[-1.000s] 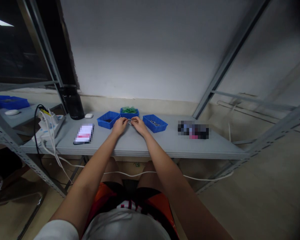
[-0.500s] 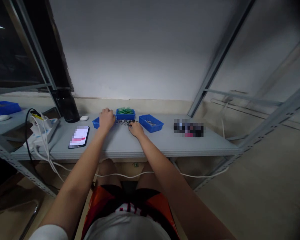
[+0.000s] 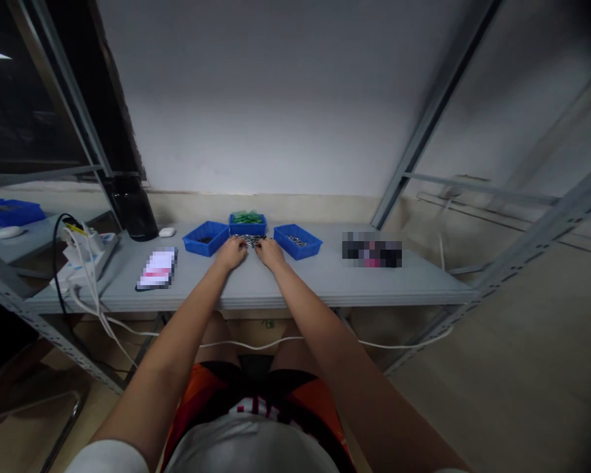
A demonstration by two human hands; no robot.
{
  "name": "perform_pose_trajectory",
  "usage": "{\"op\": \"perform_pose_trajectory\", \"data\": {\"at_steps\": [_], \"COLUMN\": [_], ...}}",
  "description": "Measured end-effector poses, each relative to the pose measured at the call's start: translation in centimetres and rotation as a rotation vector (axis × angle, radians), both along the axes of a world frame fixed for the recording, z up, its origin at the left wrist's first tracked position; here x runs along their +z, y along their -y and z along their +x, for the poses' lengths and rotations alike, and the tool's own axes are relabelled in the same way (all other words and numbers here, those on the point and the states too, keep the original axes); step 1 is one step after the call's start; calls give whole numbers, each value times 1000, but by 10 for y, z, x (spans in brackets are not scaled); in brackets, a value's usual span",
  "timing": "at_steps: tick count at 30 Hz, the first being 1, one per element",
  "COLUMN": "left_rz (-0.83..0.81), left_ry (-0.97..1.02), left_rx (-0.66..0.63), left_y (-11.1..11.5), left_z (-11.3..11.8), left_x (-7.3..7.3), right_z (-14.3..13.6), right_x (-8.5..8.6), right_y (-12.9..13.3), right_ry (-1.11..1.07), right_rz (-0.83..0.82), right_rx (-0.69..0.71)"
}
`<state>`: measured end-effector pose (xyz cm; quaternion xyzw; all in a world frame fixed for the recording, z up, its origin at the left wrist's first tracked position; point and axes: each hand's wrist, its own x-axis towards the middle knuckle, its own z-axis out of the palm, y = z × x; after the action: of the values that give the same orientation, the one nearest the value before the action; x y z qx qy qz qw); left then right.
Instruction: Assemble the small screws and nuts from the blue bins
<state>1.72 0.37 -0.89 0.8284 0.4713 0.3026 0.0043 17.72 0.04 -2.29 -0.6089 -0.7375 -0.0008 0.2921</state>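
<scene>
My left hand (image 3: 232, 253) and my right hand (image 3: 270, 253) are close together on the grey shelf, fingers curled inward at a heap of small shiny metal parts (image 3: 250, 239). Both look closed in a pinch, but whatever lies between the fingertips is too small to make out. Directly behind the heap stands a blue bin of green pieces (image 3: 247, 227). To the left is a blue bin (image 3: 206, 239) with small dark parts inside. On the right, another blue bin (image 3: 298, 242) contains small silvery parts.
Left of the bins lie a lit phone (image 3: 157, 268) and a small white case (image 3: 167, 232). A black bottle (image 3: 134, 209) stands behind them. A power strip (image 3: 86, 259) with cables occupies the left end. A blurred-out dark item (image 3: 372, 249) lies to the right.
My left hand has moved from over the left blue bin, rightward and nearer to me, to the metal heap beside my right hand. My right hand has stayed nearly in place.
</scene>
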Motion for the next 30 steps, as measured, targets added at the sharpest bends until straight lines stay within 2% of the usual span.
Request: {"op": "perform_pose_trajectory", "data": {"at_steps": [8,15,19,21,24,27,30], "left_rz": [-45,-52,-32,-22,-26,-30,-52], "left_ry": [90,80,84,94,117,122,127], "left_rx": [-15,-15,-11,-23,-76,-129,-142], "left_y": [6,2,1,1,3,5,6], "left_z": [4,3,3,4,5,7,8], "left_x": [5,1,1,1,3,5,6], "right_z": [2,3,7,7,2,-4,-6], "right_x": [-4,-2,1,2,4,3,0], "right_y": [-6,-2,-3,-4,-6,-8,-11], "right_ry": [-12,-225,-323,-399,-540,-656,-739], "right_rz": [11,-76,-19,11,23,-20,-69], "right_rx": [-43,-104,-149,-117,15,161,231]}}
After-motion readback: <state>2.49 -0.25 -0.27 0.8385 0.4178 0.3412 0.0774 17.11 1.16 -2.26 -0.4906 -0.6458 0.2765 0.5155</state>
